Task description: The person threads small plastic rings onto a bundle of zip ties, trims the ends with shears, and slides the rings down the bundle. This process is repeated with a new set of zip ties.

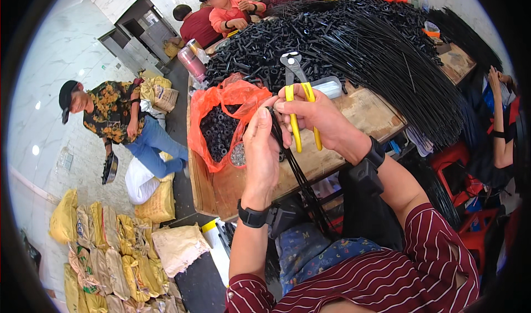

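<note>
Yellow-handled end-cutting pincers [292,72] stand jaws up in my right hand [326,116], whose fingers wrap round the handles. Close beside it, my left hand [261,155] pinches the upper end of a bundle of thin black rods [300,177]. The rods hang down past the table's front edge toward my lap. My fingertips meet near the rod ends; the small detail between them is hidden. Left of my hands lies an orange-red plastic bag [202,101] holding small black tubular pieces. Next to my left wrist is a small round container of silvery bits [237,154], partly covered.
A heap of short black tubes [249,50] and long black rods [398,75] covers much of the wooden table [373,114]. A clear plastic box [330,88] and a pink thermos [191,64] stand there. People work around it; one person [116,111] walks left, near stacked sacks [130,235].
</note>
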The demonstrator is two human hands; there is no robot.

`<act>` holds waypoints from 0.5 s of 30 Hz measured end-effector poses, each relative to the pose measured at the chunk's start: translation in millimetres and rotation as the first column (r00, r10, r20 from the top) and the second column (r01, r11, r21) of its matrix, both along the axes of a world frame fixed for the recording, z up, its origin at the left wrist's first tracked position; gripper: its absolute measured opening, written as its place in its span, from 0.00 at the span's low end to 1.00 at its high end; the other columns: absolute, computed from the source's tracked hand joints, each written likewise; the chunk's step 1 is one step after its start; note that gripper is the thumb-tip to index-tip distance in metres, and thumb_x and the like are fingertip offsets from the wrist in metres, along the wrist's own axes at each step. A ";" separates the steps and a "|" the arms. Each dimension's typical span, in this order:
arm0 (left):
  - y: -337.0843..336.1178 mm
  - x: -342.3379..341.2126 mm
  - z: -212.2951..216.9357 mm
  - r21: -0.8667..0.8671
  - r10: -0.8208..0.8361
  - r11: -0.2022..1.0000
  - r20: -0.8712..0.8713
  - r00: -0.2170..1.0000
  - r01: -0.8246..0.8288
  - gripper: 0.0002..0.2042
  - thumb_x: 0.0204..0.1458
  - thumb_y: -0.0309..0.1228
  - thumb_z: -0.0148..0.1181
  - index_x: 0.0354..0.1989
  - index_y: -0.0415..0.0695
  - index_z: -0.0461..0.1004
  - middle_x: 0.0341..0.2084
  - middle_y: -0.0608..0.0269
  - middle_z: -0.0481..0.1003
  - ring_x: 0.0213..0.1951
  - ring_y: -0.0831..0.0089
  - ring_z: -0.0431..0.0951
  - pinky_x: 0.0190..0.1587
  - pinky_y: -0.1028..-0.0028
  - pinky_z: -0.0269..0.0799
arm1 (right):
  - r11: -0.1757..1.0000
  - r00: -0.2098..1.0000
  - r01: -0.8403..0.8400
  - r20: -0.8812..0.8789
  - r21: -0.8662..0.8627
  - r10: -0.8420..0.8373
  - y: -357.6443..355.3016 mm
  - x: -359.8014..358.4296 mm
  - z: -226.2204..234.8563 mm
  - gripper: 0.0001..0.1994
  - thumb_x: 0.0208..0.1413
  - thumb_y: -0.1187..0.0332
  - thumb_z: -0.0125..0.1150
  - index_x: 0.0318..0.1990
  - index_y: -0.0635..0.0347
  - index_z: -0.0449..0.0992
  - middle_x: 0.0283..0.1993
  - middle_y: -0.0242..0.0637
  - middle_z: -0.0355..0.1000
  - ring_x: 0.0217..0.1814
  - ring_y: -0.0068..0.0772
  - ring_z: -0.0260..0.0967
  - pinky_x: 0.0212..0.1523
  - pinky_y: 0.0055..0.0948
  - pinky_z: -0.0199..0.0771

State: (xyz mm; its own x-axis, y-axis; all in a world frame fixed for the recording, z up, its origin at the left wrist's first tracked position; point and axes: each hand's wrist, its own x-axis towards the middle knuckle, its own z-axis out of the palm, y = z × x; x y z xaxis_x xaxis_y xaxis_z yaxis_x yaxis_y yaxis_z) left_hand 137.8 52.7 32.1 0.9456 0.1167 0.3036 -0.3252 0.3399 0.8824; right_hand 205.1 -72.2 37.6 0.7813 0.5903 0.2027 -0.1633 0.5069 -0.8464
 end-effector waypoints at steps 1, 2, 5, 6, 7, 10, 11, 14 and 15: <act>-0.8 0.4 0.6 0.011 0.002 1.000 0.007 1.000 -0.003 0.21 0.66 0.40 0.42 0.57 0.36 0.66 0.32 0.65 0.71 0.27 0.82 0.68 0.28 0.81 0.64 | 1.000 1.000 -0.015 0.003 -0.012 0.015 -0.3 1.1 0.8 0.08 0.55 0.69 0.62 0.41 0.56 0.71 0.28 0.27 0.68 0.28 0.19 0.67 0.28 0.23 0.73; -1.5 0.3 0.8 0.012 0.001 1.000 0.010 1.000 -0.001 0.21 0.66 0.40 0.42 0.57 0.36 0.66 0.32 0.65 0.71 0.27 0.82 0.68 0.28 0.81 0.64 | 1.000 1.000 -0.014 0.007 -0.010 0.014 -0.4 1.5 0.8 0.08 0.55 0.69 0.62 0.41 0.56 0.71 0.28 0.27 0.68 0.28 0.19 0.67 0.28 0.23 0.73; -1.6 -1.2 0.8 0.023 0.026 0.999 -0.008 1.000 -0.026 0.21 0.66 0.40 0.41 0.57 0.36 0.66 0.32 0.65 0.71 0.26 0.82 0.68 0.28 0.81 0.64 | 1.000 0.999 -0.001 -0.037 -0.011 0.001 -0.1 0.9 -0.6 0.08 0.53 0.73 0.61 0.40 0.60 0.73 0.28 0.29 0.69 0.29 0.18 0.68 0.28 0.20 0.71; -1.5 -1.4 1.0 0.010 0.009 1.000 -0.001 1.000 -0.009 0.21 0.66 0.40 0.41 0.57 0.36 0.66 0.32 0.65 0.71 0.26 0.82 0.68 0.28 0.81 0.63 | 1.000 0.999 0.008 -0.034 -0.007 -0.008 -0.6 0.3 -0.7 0.08 0.53 0.72 0.61 0.40 0.59 0.74 0.28 0.29 0.69 0.29 0.18 0.67 0.28 0.19 0.70; -1.5 -1.7 1.0 -0.003 -0.007 1.000 0.006 1.000 0.007 0.21 0.66 0.40 0.41 0.57 0.36 0.66 0.32 0.66 0.71 0.26 0.82 0.67 0.29 0.81 0.63 | 1.000 0.999 0.017 -0.031 -0.004 -0.017 -1.2 -0.3 -1.0 0.07 0.53 0.72 0.62 0.40 0.59 0.74 0.28 0.28 0.69 0.29 0.18 0.67 0.28 0.19 0.70; -1.5 -2.6 1.9 0.005 -0.004 1.000 0.010 1.000 0.004 0.21 0.66 0.41 0.41 0.57 0.35 0.66 0.32 0.65 0.71 0.26 0.82 0.68 0.29 0.81 0.63 | 1.000 1.000 -0.010 -0.012 0.002 0.010 -2.0 -1.2 -1.5 0.08 0.53 0.72 0.61 0.40 0.59 0.74 0.28 0.28 0.69 0.29 0.18 0.67 0.29 0.19 0.70; -1.6 -3.1 2.1 0.005 -0.004 1.000 0.011 1.000 0.003 0.21 0.66 0.41 0.41 0.57 0.35 0.66 0.32 0.65 0.71 0.26 0.82 0.68 0.29 0.81 0.63 | 1.000 1.000 -0.010 -0.012 0.001 0.010 -2.3 -1.4 -1.9 0.08 0.53 0.72 0.61 0.40 0.59 0.74 0.28 0.28 0.69 0.29 0.18 0.67 0.29 0.19 0.70; -1.8 -3.9 2.6 0.006 -0.007 1.000 0.006 1.000 0.007 0.21 0.66 0.41 0.41 0.56 0.34 0.66 0.32 0.65 0.71 0.26 0.82 0.68 0.29 0.81 0.63 | 1.000 1.000 -0.022 -0.019 0.004 0.022 -2.5 -1.1 -2.8 0.08 0.53 0.72 0.61 0.41 0.60 0.75 0.28 0.28 0.69 0.29 0.17 0.67 0.30 0.19 0.70; -2.8 -4.3 2.4 -0.003 0.000 1.000 0.000 1.000 0.000 0.21 0.66 0.41 0.41 0.56 0.34 0.66 0.32 0.65 0.71 0.26 0.82 0.68 0.29 0.81 0.63 | 1.000 0.999 -0.025 -0.027 0.017 0.026 -2.9 -1.3 -2.9 0.08 0.53 0.72 0.61 0.41 0.60 0.75 0.28 0.28 0.69 0.29 0.17 0.67 0.30 0.18 0.70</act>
